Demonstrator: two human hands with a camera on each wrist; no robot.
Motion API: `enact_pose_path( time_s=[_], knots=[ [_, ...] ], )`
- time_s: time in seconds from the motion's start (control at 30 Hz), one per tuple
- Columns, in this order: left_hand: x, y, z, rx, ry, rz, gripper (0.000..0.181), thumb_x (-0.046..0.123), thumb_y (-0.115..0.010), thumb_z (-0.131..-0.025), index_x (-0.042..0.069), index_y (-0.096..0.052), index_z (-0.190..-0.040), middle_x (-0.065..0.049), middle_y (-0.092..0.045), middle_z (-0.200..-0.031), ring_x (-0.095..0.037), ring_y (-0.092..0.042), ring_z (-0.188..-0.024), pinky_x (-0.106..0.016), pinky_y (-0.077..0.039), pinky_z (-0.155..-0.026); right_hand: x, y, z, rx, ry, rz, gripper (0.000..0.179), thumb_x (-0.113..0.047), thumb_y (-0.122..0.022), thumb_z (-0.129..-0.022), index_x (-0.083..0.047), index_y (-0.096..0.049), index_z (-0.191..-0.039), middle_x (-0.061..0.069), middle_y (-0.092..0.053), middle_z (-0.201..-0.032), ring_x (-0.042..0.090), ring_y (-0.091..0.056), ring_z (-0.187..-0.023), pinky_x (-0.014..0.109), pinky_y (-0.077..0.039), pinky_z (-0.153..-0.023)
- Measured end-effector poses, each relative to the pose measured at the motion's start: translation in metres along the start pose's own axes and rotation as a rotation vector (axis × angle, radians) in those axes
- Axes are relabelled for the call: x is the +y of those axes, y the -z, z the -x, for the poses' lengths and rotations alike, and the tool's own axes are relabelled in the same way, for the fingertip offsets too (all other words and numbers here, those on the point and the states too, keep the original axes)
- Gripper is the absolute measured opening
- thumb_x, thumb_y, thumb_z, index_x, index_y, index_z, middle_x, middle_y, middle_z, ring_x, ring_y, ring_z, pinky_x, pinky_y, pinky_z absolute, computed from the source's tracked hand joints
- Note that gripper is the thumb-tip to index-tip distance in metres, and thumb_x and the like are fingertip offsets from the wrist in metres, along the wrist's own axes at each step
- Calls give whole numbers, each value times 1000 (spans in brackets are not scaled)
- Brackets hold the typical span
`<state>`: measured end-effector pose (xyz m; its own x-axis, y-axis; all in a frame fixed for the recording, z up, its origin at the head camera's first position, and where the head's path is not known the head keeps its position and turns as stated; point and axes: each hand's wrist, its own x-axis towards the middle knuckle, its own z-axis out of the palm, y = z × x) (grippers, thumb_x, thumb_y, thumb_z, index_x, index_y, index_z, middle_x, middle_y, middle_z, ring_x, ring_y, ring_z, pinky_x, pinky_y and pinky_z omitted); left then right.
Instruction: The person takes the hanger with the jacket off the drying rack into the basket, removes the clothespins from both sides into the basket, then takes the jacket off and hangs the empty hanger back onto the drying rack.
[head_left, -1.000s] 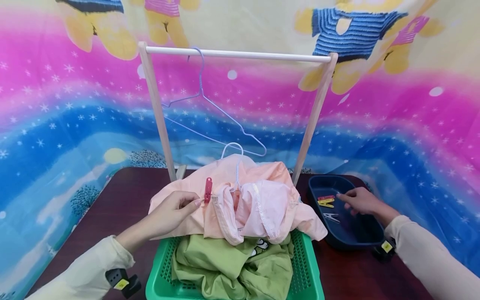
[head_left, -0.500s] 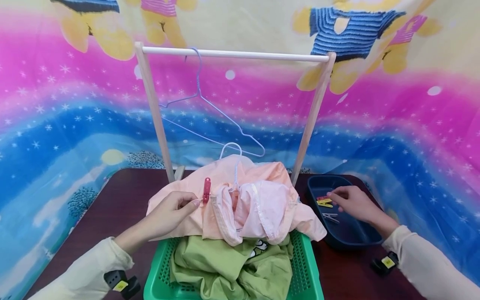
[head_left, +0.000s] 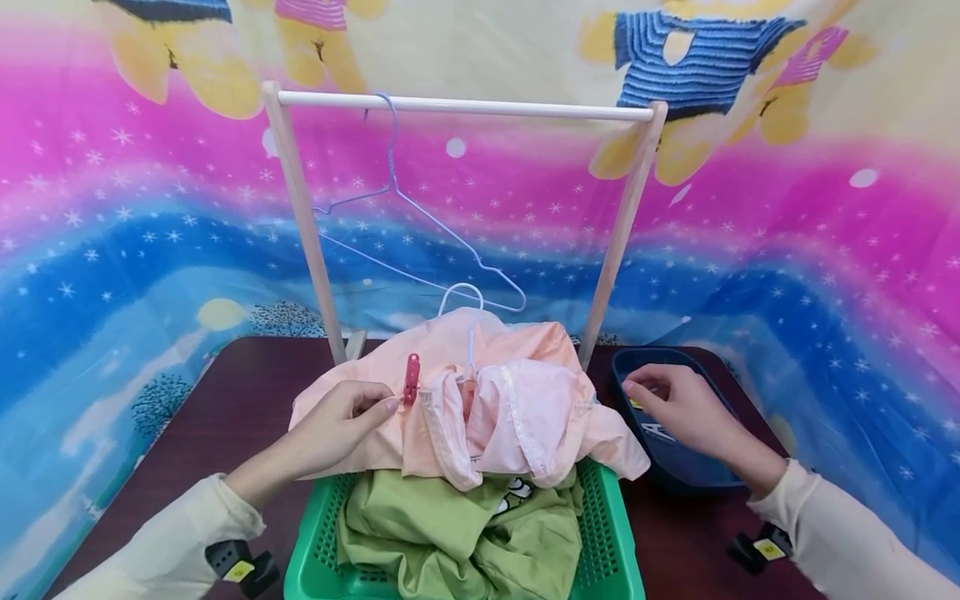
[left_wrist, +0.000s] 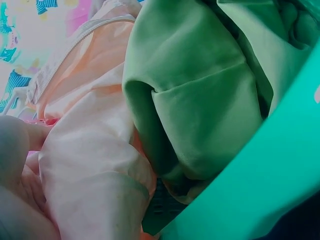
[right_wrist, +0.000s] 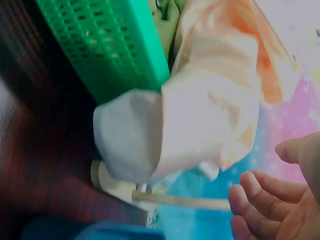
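A peach-pink hooded jacket (head_left: 525,417) with a zip lies over the basket, a hanger hook (head_left: 461,288) rising from its neck. Near the jacket's left shoulder stands a red clothespin (head_left: 412,380). My left hand (head_left: 341,425) pinches the cloth right beside that pin; in the left wrist view, the pin's red edge (left_wrist: 47,121) shows past a fingertip. Over the near-left part of a dark blue tray (head_left: 697,479) hovers my right hand (head_left: 686,408), fingers loosely bent and thumb apart, nothing between them in the right wrist view. A grey clothespin (head_left: 657,432) and part of a yellow one (head_left: 636,404) show below it.
Green cloth (head_left: 457,533) fills the green basket (head_left: 611,533) in front. Behind stands a rack with a white bar (head_left: 510,107) and wooden posts (head_left: 622,242); a lavender hanger (head_left: 450,223) hangs from it. A patterned cloth backdrop surrounds the dark red table (head_left: 225,417).
My right hand has risen from among the clothespins and moved left toward the tray's near side, now hiding the red pin there. My left hand keeps its pinch on the jacket.
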<state>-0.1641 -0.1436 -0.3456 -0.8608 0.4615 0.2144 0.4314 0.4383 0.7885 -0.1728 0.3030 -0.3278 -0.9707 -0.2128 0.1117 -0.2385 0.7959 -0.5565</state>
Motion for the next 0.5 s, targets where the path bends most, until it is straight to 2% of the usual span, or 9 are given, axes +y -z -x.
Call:
enact_pose_path(
  time_s=[0.23, 0.37, 0.5],
  knots=[
    [-1, -2, -2, 7, -39, -19, 26, 14, -55, -104, 14, -68, -81, 9, -46, -64, -1, -41, -59, -22, -39, -59, -27, -7, 7, 46, 43, 12, 21, -27, -61, -103, -12, -73, -109, 4, -73, -92, 16, -63, -70, 27, -49, -58],
    [-1, -2, -2, 12, -33, -36, 29, 16, -55, -104, 16, -65, -77, 10, -42, -62, -1, -38, -57, -22, -37, -58, -44, -10, 10, 105, 87, 14, 17, -24, -63, -101, -14, -74, -107, 2, -75, -97, 15, -67, -80, 26, -53, -67],
    [-1, -3, -3, 15, -28, -53, 31, 17, -56, -104, 18, -62, -74, 10, -38, -62, -1, -35, -57, -22, -36, -58, -58, -15, 12, 148, 136, 3, 14, -22, -64, -100, -15, -74, -106, -2, -75, -96, 11, -68, -85, 28, -55, -75]
  ],
)
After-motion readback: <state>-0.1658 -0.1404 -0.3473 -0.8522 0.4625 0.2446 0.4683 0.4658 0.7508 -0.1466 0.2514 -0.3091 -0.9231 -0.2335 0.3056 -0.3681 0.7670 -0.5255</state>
